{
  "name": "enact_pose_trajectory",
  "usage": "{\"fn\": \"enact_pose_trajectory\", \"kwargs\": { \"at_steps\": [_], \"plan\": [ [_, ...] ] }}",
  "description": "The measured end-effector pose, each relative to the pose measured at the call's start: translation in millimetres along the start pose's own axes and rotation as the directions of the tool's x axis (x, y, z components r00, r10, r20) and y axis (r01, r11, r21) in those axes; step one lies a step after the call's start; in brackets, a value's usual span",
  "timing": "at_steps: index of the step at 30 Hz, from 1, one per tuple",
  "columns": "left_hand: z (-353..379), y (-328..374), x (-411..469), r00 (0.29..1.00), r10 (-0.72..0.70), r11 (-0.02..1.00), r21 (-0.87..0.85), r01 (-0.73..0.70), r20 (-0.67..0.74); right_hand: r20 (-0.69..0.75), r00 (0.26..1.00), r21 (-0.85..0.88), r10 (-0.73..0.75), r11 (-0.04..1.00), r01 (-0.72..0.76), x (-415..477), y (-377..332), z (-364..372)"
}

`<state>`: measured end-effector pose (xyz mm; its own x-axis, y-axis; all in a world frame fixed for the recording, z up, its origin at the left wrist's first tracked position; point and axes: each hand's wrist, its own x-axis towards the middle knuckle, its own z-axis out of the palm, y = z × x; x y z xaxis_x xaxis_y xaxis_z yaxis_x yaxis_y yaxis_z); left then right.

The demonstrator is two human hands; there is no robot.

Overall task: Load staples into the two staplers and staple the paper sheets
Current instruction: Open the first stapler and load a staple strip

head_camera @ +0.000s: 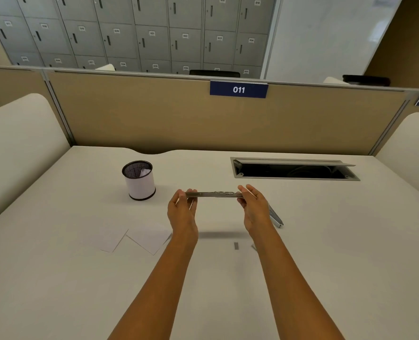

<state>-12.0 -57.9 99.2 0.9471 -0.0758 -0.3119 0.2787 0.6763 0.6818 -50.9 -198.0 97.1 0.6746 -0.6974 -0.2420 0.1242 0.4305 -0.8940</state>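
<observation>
The left hand and the right hand hold one silver stapler in the air above the counter, to the right of the black mesh cup. The stapler is spread out long and flat. Each hand pinches one end with curled fingers. A second stapler lies on the counter farther right of the cup, partly hidden by the right hand. Two paper sheets lie in front of the cup, nearer the person. A small grey strip of staples lies to the cup's right, nearer the person too.

Black mesh pen cup at left on white desk, open cable hatch at right rear, tan partition with blue 011 label behind, grey numbered lockers beyond.
</observation>
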Motion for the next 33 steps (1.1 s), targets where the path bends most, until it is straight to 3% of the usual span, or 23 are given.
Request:
{"fn": "enact_pose_trajectory", "kwargs": {
  "at_steps": [2, 4, 6, 8, 11, 13, 16, 20, 22, 25, 29, 33],
  "plan": [
    [-9, -2, 2, 0.999, -0.027, 0.996, 0.082, 0.029, -0.024, 0.0, 1.0, -0.036, -0.011, 0.999, 0.011, 1, -2, -2],
    [-19, -6, 3, 1.0, 0.028, 0.943, 0.333, -0.025, -0.005, 0.003, 0.999, -0.116, -0.041, 0.992, 0.041, 0, -3, -3],
    [-27, -8, 3, 0.983, 0.159, 0.759, 0.625, -0.182, 0.092, 0.035, 0.996, -0.184, -0.077, 0.98, 0.082, 0, -4, -4],
    [-30, -4, 5, 0.911, 0.27, 0.503, 0.761, -0.41, 0.313, 0.101, 0.99, -0.216, -0.101, 0.969, 0.121, 0, -5, -7],
    [-24, -1, 6, 0.816, 0.144, 0.154, 0.802, -0.578, 0.56, 0.209, 0.972, -0.255, -0.103, 0.954, 0.156, 0, -7, -9],
    [-18, -2, 6, 0.813, 0.067, 0.05, 0.812, -0.582, 0.579, 0.244, 0.965, -0.271, -0.1, 0.948, 0.167, -2, -5, -6],
    [-12, -7, 6, 0.815, 0.055, 0.006, 0.816, -0.579, 0.577, 0.258, 0.96, -0.253, -0.108, 0.952, 0.175, -6, 1, -1],
    [-9, -10, 5, 0.811, 0.119, 0.033, 0.814, -0.58, 0.573, 0.188, 0.974, -0.291, -0.13, 0.939, 0.182, -7, 6, 3],
    [-9, -11, 4, 0.8, 0.174, 0.025, 0.81, -0.586, 0.574, 0.129, 0.953, -0.472, -0.274, 0.828, 0.302, -9, 9, 3],
    [-9, -13, 4, 0.789, 0.239, -0.001, 0.812, -0.583, 0.567, 0.163, 0.837, -0.665, -0.522, 0.568, 0.484, -14, 14, 2],
    [-10, -13, 5, 0.771, 0.27, -0.054, 0.809, -0.586, 0.576, 0.244, 0.767, -0.76, -0.594, 0.374, 0.532, -20, 17, 2],
    [-9, -14, 3, 0.748, 0.287, -0.088, 0.794, -0.601, 0.598, 0.285, 0.749, -0.794, -0.598, 0.29, 0.534, -26, 21, 5]
  ]
}}
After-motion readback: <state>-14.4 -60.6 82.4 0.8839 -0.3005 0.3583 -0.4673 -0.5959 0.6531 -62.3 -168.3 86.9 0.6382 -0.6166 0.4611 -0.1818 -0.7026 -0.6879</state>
